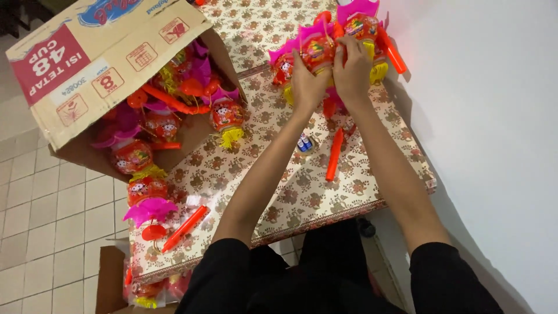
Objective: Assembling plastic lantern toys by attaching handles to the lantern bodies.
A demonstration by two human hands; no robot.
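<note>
A large brown cardboard box (104,64) lay tipped on its side at the upper left, resting partly on the counter (325,197) and partly out over the tiled floor (40,221), its open mouth facing the counter and showing red and pink toys inside. Its upturned outer face carried a big red rectangular label (49,64) with white print, a blue and red patch (110,9) near the top edge, and several small square red-outlined symbols (107,82). A second, smaller brown cardboard box (110,279) stood at the lower left, below the counter's edge.
</note>
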